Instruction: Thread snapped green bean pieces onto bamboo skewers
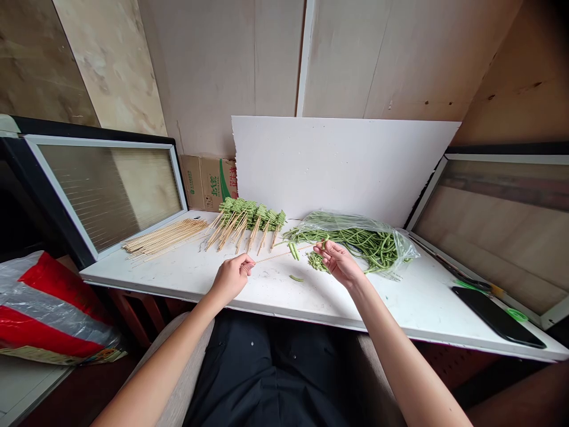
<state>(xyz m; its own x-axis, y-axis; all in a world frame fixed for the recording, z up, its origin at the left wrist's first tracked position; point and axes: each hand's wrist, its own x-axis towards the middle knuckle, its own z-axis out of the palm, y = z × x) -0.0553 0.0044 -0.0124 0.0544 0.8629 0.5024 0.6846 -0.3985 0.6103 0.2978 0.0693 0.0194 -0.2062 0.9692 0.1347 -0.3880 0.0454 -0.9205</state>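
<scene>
My left hand pinches the near end of a thin bamboo skewer that runs rightward above the white table. Two short green bean pieces hang on the skewer near its far end. My right hand is half curled by the skewer's tip, with a bean piece between thumb and fingers. Small cut bean pieces lie just under that hand, and one loose piece lies on the table between my hands.
A clear bag of long green beans lies right of my hands. Finished bean skewers and a pile of bare skewers lie left. A black phone rests at the right edge. Glass-topped cabinets flank the table; a cardboard box stands behind.
</scene>
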